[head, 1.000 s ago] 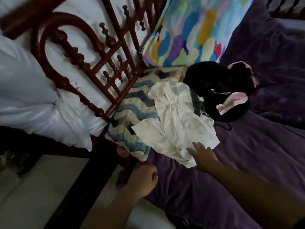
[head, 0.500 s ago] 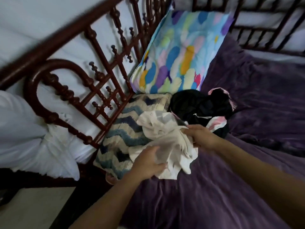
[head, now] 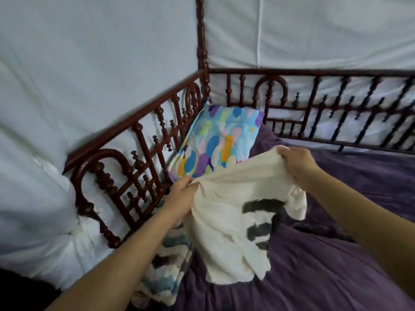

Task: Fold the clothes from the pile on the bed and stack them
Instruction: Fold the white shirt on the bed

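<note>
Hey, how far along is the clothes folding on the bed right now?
Done: no folded stack shows on the purple bedspread. In hand: the left hand and right hand each grip the top edge of a white T-shirt with a dark print, holding it up unfolded. Left: fold and lay down this shirt; any remaining pile is out of view, perhaps behind it.

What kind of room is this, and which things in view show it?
Probably a bedroom: a bed covered in purple, a carved dark wooden rail around it, and a colourful pillow in the corner.
</note>
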Demonstrator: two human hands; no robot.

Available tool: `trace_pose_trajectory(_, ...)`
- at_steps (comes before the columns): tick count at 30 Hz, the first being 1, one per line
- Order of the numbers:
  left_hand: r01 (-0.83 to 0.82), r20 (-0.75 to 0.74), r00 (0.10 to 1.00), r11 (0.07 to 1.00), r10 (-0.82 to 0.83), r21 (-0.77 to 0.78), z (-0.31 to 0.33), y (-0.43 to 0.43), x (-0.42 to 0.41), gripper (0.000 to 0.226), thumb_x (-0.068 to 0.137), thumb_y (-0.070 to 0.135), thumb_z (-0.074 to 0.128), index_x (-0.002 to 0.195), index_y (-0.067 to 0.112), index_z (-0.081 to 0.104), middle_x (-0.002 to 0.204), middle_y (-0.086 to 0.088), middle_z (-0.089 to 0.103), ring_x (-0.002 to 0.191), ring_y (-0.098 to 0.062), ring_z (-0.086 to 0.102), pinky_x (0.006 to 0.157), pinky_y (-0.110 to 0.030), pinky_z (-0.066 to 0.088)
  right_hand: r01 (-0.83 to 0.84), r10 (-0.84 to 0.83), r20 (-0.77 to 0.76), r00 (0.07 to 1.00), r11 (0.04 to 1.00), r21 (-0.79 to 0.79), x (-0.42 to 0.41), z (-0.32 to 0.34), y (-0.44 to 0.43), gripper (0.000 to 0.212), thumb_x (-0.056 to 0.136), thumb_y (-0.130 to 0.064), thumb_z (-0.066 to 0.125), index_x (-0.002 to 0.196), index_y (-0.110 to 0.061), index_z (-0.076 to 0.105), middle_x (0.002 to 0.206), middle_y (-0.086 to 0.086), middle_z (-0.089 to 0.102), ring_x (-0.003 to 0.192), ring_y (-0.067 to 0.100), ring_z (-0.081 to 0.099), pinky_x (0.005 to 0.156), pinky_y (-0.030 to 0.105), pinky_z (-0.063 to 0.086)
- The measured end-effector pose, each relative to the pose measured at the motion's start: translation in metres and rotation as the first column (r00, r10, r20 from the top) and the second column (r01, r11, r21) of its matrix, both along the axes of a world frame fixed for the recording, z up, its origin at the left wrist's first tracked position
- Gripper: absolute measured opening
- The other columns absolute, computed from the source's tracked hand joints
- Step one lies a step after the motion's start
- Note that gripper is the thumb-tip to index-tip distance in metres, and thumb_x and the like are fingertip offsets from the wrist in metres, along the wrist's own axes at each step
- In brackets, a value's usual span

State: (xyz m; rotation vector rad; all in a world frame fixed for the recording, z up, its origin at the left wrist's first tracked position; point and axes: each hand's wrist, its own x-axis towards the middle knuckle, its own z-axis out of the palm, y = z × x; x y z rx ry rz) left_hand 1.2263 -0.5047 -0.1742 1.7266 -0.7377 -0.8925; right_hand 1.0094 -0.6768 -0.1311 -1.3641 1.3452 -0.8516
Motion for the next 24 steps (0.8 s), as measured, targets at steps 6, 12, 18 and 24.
trace_pose_trajectory(6, 0.235, 0.054, 0.972, 0.960, -0.229, -0.151, 0.128, 0.020, -0.020, 0.019, 0.092, 0.007, 0.054, 0.079, 0.013, 0.067, 0.076, -0.006, 0.067, 0.068, -0.014, 0.062, 0.061, -0.022, 0.047, -0.239, 0.018, -0.409, 0.913, 0.834, -0.497, -0.043, 0.019, 0.057, 0.052, 0.082, -0.047, 0.067, 0.127, -0.028, 0.052, 0.125, -0.004, 0.056, 0.110, 0.018, 0.056, 0.091, 0.041, 0.049)
trace_pose_trajectory(12, 0.434, 0.177, 0.898, 0.877, -0.403, -0.206, 0.183, 0.037, -0.052, 0.014, 0.092, 0.008, 0.058, 0.080, 0.012, 0.064, 0.068, 0.000, 0.064, 0.061, -0.007, 0.060, 0.056, -0.017, 0.049, -0.550, 0.448, -0.327, 0.832, 0.745, -0.377, 0.001, -0.030, 0.170, 0.023, 0.085, -0.039, 0.070, 0.096, -0.018, 0.067, 0.097, -0.015, 0.061, 0.087, 0.000, 0.054, 0.080, 0.030, 0.043)
trace_pose_trajectory(18, 0.471, 0.701, 0.340, 0.759, -0.627, 0.450, 0.179, 0.056, -0.013, 0.045, 0.051, 0.054, 0.083, 0.081, 0.033, 0.056, 0.087, 0.012, 0.064, 0.078, -0.007, 0.061, 0.063, -0.020, 0.045, -0.005, 0.049, 0.125, 0.991, 0.944, -0.329, -0.054, 0.021, 0.134, 0.032, 0.099, -0.022, 0.047, 0.074, -0.003, 0.057, 0.065, 0.002, 0.050, 0.061, 0.015, 0.045, 0.056, 0.031, 0.037)
trace_pose_trajectory(24, 0.204, 0.703, 0.152, 0.718, -0.695, 0.665, 0.124, 0.047, -0.017, 0.046, 0.058, 0.043, 0.084, 0.068, 0.024, 0.044, 0.074, 0.008, 0.054, 0.067, -0.012, 0.054, 0.047, -0.021, 0.033, 0.143, -0.178, -0.007, 0.984, 0.812, -0.565, -0.155, 0.070, 0.124, 0.033, 0.097, -0.025, 0.041, 0.065, -0.015, 0.041, 0.058, -0.004, 0.034, 0.043, 0.002, 0.032, 0.039, 0.016, 0.026)
